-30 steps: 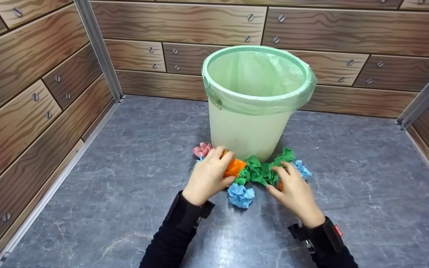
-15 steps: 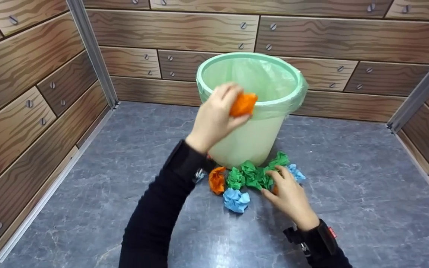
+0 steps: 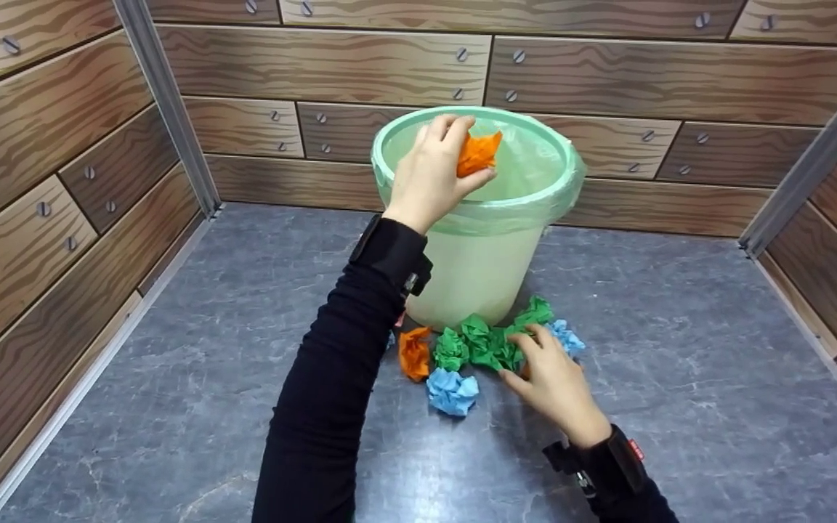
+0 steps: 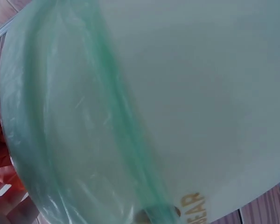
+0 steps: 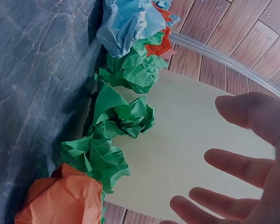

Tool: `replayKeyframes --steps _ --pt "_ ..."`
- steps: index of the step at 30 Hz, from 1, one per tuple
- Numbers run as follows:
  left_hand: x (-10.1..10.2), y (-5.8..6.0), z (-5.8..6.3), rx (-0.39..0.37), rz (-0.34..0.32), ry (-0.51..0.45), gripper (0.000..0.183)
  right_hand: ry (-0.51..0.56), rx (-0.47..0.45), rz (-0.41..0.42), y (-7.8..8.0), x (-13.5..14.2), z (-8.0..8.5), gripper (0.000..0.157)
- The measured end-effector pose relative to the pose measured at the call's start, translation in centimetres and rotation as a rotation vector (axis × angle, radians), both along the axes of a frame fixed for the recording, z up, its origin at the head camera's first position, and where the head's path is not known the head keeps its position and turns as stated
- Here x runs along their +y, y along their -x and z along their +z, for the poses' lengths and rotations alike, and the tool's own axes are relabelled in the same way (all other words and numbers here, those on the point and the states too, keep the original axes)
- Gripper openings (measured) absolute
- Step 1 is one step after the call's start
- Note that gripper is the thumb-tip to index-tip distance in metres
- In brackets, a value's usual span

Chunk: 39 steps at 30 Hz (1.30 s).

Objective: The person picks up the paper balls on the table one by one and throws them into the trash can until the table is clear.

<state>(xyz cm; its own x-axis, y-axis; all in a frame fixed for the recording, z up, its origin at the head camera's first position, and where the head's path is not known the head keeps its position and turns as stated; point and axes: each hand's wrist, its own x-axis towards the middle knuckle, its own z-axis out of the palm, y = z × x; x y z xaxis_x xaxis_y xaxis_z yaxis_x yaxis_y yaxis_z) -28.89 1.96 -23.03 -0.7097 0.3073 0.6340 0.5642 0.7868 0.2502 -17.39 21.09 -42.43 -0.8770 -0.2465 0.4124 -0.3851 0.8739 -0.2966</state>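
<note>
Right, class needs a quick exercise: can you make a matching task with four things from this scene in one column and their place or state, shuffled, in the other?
Things
1. Left hand
2. Right hand
3. Bin
4. Back wall

Place or state
A. Lined with a green bag
B. Near green crumpled paper, holding nothing
C. Patterned like wooden planks
D. Holds orange paper by the bin's opening

Pairs: 1-D, 2-B, 3-A, 4-C
</note>
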Motion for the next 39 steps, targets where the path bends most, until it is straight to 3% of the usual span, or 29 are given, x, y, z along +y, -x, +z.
replayKeyframes --steps 14,18,22,26,30,34,39 --pt "-0.6 0.1 -0.7 -0.043 0.018 0.024 0.07 -0.012 0.006 0.015 0.2 -0.5 -0.3 0.045" --pt "-1.0 -1.0 -0.8 0.006 -0.02 -0.001 0.067 -0.014 0.007 0.014 0.1 -0.4 -0.2 0.045" --pt "-1.5 -3.1 -1.4 0.101 -0.082 -0.037 0.066 0.0 -0.003 0.017 0.0 -0.2 -0.1 0.045" --pt "-1.8 -5.2 -3.2 0.2 -0.132 -0.042 0.063 0.004 0.002 0.015 -0.1 -0.1 0.1 0.045" --pt "-1.6 -6.9 -6.0 0.249 -0.148 -0.004 0.062 0.002 0.012 0.014 -0.2 0.1 0.2 0.045" --pt "-1.5 -8.1 -9.2 0.212 -0.161 0.047 0.061 0.005 0.008 0.013 -0.2 0.2 0.3 0.045" --pt "-2.1 -8.9 -12.6 0.105 -0.146 0.109 0.062 -0.001 0.013 0.012 -0.2 -0.1 0.4 0.044"
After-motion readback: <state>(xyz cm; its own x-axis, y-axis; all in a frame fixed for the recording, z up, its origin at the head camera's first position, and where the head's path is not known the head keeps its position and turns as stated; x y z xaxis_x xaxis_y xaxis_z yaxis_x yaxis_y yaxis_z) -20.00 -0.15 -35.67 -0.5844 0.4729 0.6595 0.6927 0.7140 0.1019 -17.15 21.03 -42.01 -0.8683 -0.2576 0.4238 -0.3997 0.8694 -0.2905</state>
